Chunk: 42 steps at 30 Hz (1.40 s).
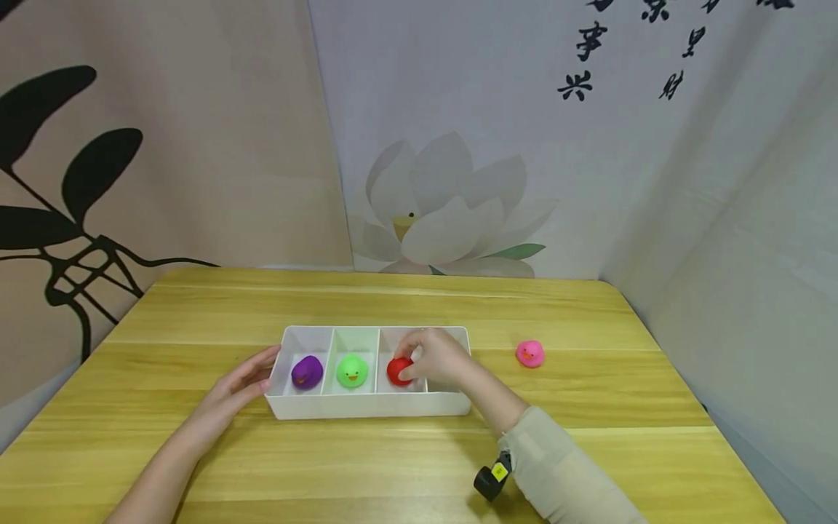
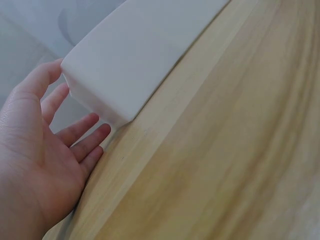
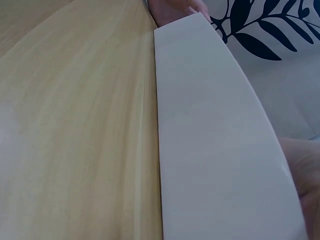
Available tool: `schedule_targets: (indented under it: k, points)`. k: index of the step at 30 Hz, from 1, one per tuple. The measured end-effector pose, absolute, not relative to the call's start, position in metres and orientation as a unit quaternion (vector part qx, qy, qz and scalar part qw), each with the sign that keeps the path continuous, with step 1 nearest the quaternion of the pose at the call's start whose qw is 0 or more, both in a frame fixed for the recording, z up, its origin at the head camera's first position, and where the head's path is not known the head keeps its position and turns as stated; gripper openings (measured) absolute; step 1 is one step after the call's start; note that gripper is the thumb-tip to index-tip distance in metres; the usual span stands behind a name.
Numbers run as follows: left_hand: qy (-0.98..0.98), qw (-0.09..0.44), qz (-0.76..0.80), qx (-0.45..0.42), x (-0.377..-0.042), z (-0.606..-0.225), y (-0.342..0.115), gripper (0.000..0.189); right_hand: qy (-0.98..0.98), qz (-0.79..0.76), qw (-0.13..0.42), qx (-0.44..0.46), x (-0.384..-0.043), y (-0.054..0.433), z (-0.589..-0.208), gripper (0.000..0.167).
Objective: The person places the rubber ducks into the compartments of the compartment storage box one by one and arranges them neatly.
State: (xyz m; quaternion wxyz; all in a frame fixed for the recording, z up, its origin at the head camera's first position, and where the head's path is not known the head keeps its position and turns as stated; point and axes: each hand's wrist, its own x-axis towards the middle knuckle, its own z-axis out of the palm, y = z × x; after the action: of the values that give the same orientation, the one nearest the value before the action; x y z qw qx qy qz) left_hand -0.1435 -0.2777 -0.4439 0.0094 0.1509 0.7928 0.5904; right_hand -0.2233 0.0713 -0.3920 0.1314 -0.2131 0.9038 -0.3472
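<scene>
A white divided box (image 1: 366, 406) lies lengthwise on the table. From the left, its compartments hold a purple rubber duck (image 1: 307, 372), a green rubber duck (image 1: 352, 371) and a red rubber duck (image 1: 398, 371). My right hand (image 1: 435, 356) reaches into the third compartment and pinches the red duck, covering part of it and of the rightmost compartment. Fingers loosely extended, my left hand (image 2: 50, 150) touches the box's left end with its thumb and fingertips. To the right of the box, a pink rubber duck (image 1: 530, 354) sits on the table.
The wooden table (image 1: 366, 473) extends around the box, with a printed curtain (image 1: 452, 109) behind its far edge. A small black wrist camera (image 1: 491, 479) hangs by my right sleeve (image 1: 563, 466), low over the table.
</scene>
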Motion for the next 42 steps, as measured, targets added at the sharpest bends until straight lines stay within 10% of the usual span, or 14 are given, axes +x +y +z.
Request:
schedule_targets:
  k: [42]
  points:
    - [0.794,0.009,0.589,0.152,-0.143,-0.443,-0.277,0.05,0.847,-0.499,-0.037,-0.179,-0.186,0.144,-0.363,0.022]
